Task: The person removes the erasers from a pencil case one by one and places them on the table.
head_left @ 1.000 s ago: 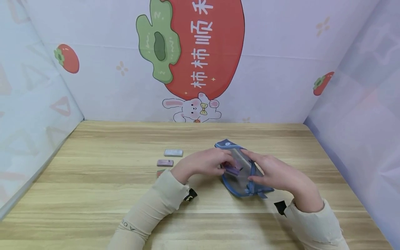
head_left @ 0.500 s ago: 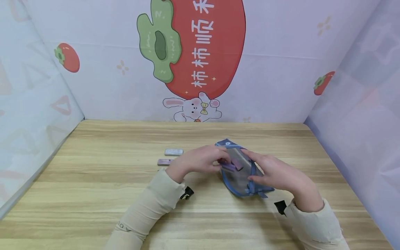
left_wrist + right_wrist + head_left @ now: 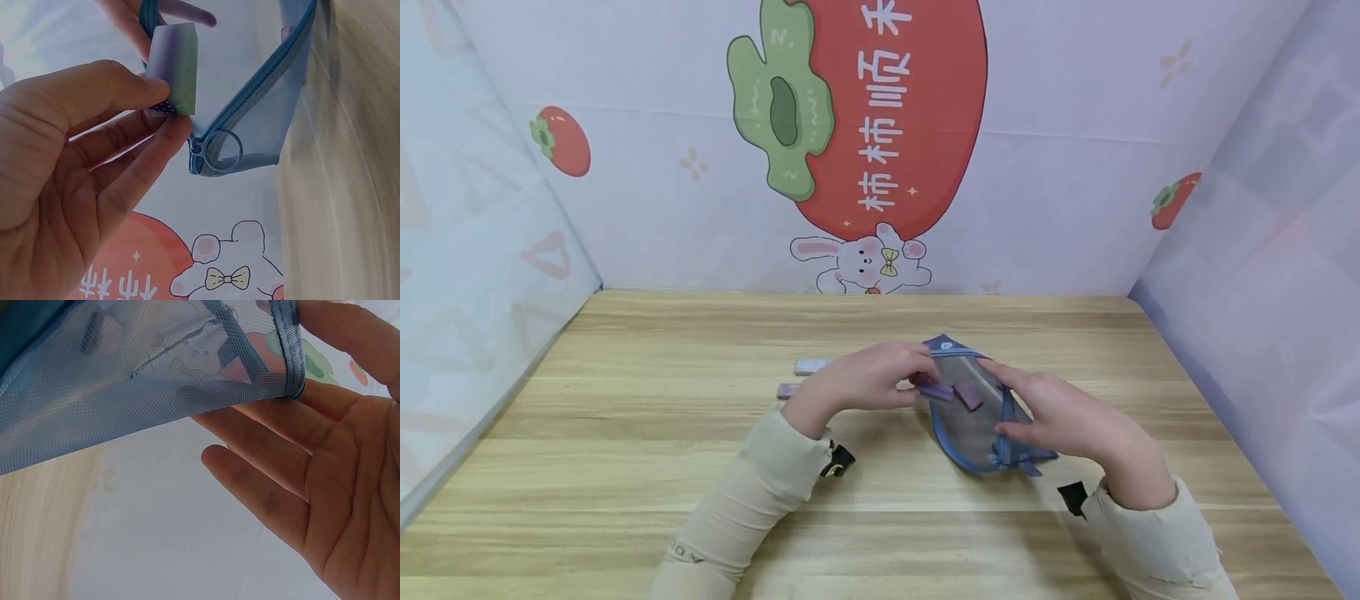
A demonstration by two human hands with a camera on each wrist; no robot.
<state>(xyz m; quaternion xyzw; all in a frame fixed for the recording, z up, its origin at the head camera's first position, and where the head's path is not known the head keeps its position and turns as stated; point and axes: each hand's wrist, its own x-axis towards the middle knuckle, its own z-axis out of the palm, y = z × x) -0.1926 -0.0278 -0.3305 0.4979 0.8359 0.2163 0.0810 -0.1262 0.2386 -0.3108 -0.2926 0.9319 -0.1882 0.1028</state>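
Note:
My left hand (image 3: pixel 872 379) pinches a small rectangular eraser (image 3: pixel 175 65), purple shading to green, between thumb and fingertips. In the head view the eraser overlaps the left edge of a blue mesh zipper pouch (image 3: pixel 973 437). The pouch's zipper, with a ring pull (image 3: pixel 224 150), runs just beside the eraser in the left wrist view. A second, pinkish-purple block (image 3: pixel 967 396) shows within the pouch's outline. My right hand (image 3: pixel 1060 417) holds the pouch by its right side, the zipper edge (image 3: pixel 289 350) between thumb and fingers.
Left of the pouch, partly behind the left forearm, lie a pale grey bar (image 3: pixel 811 366) and a purple bar (image 3: pixel 787 390). Printed cloth walls (image 3: pixel 1060 208) enclose the wooden table (image 3: pixel 625 417) at the back and sides.
My left hand has drawn left and slightly away with the eraser, from over the pouch's middle to its left edge. The pinkish block is now more exposed. The right hand stays put.

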